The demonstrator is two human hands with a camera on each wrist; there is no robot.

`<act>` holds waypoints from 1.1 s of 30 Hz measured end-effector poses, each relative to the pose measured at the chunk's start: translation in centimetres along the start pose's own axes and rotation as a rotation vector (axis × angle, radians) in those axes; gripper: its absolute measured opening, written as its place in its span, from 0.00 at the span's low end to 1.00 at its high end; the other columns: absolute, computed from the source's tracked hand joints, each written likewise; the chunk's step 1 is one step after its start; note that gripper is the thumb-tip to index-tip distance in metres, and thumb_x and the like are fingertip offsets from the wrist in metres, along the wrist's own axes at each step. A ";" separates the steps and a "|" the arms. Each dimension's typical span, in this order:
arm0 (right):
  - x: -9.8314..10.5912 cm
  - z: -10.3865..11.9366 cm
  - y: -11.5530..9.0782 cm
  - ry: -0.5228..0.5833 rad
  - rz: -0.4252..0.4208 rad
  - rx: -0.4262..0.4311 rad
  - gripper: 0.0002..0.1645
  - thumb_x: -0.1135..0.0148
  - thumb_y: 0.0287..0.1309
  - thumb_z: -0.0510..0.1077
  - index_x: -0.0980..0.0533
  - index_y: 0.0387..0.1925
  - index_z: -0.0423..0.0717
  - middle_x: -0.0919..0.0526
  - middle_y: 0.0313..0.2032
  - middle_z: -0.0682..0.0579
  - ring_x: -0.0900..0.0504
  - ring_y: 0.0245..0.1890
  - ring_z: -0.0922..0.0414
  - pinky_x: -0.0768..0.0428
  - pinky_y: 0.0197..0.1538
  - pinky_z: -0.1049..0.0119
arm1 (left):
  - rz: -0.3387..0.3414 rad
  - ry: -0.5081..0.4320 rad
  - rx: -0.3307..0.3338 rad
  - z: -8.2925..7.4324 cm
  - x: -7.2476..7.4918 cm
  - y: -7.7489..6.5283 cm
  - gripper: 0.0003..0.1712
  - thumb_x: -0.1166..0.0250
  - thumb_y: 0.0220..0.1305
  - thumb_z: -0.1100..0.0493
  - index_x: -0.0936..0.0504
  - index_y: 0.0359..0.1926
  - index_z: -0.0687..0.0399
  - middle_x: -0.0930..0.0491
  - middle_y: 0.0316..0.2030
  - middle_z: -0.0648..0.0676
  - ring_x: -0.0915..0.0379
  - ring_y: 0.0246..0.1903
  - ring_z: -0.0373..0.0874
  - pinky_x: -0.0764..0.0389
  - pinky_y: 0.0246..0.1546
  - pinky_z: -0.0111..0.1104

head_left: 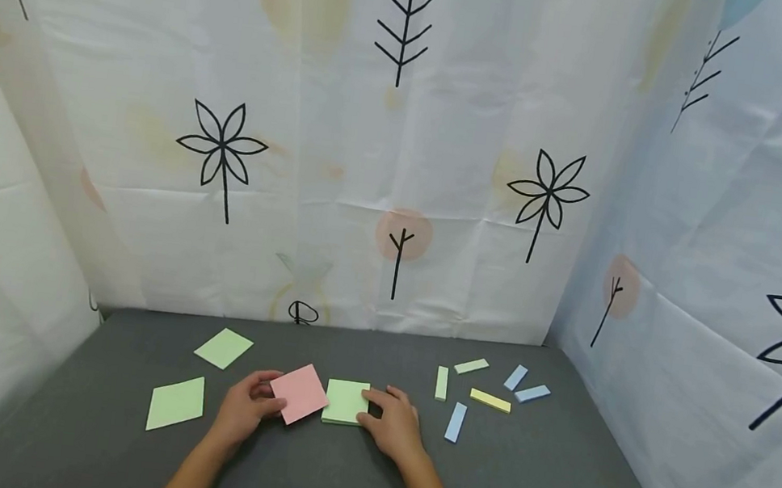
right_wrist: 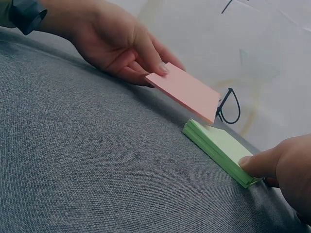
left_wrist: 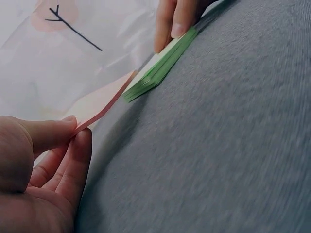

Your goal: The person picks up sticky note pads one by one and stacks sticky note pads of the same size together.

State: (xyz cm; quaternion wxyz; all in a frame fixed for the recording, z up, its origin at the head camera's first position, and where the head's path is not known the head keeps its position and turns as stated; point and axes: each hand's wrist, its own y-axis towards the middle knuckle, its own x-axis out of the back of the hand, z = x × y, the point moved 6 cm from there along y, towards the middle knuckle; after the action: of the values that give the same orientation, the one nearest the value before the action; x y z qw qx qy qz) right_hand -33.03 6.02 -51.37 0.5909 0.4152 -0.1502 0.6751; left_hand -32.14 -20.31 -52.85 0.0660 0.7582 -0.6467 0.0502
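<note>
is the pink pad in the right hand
No, the left hand pinches the pink pad, while the right hand holds the green stack.

Looks bright and evenly lit in the head view, warmer toward the left of the curtain [head_left: 459, 163] and bluer toward the right, with wide-angle stretching near the edges. Appears dimmer and cooler in both wrist views. Lights the green notes [right_wrist: 221, 141] brighter on top than along the side. Casts a soft-edged shadow on the table [left_wrist: 209, 145] below the pink notes [left_wrist: 103, 98]. Streaks softly toward the left wrist view's right edge.
</note>
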 end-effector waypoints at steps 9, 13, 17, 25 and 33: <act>0.2 0.2 -0.1 0.008 -0.003 0.007 0.24 0.30 0.55 0.46 0.19 0.54 0.47 0.19 0.54 0.47 0.32 0.62 0.41 0.36 0.56 0.35 | -0.034 0.190 -0.076 -0.8 -1.8 0.2 0.27 0.28 0.51 0.72 0.21 0.54 0.64 0.19 0.37 0.58 0.20 0.32 0.47 0.21 0.29 0.33; 0.2 0.2 0.0 0.006 -0.005 0.006 0.23 0.30 0.56 0.46 0.19 0.54 0.47 0.19 0.54 0.47 0.32 0.62 0.41 0.36 0.56 0.35 | -0.100 0.316 -0.134 -1.5 -2.5 0.6 0.28 0.27 0.50 0.72 0.21 0.55 0.61 0.20 0.41 0.60 0.19 0.34 0.48 0.22 0.29 0.34; 0.0 0.2 0.0 -0.005 -0.005 -0.002 0.24 0.30 0.56 0.47 0.19 0.55 0.47 0.19 0.54 0.46 0.31 0.62 0.41 0.36 0.56 0.36 | -0.137 0.353 -0.169 -1.9 -3.4 0.9 0.30 0.27 0.49 0.72 0.22 0.56 0.61 0.20 0.45 0.62 0.19 0.35 0.49 0.20 0.31 0.37; -0.2 0.1 -0.1 -0.049 0.004 -0.036 0.34 0.31 0.57 0.49 0.28 0.65 0.50 0.22 0.57 0.43 0.31 0.62 0.42 0.35 0.58 0.39 | -0.140 0.375 -0.217 -2.3 -4.9 1.1 0.30 0.27 0.49 0.72 0.21 0.56 0.63 0.19 0.46 0.64 0.19 0.34 0.49 0.19 0.33 0.42; 0.1 0.1 0.0 -0.043 -0.006 -0.017 0.34 0.31 0.57 0.50 0.28 0.64 0.49 0.22 0.57 0.44 0.31 0.62 0.42 0.35 0.58 0.39 | -0.063 0.405 -0.230 -2.8 -6.2 1.4 0.30 0.29 0.49 0.72 0.22 0.56 0.64 0.18 0.45 0.63 0.19 0.32 0.46 0.19 0.32 0.40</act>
State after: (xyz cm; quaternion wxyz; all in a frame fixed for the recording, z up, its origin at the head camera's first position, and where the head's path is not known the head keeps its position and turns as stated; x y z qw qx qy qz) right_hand -32.99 6.01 -51.18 0.5930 0.4249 -0.1674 0.6632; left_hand -34.46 -14.03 -51.06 0.2820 0.7398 -0.5979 0.1250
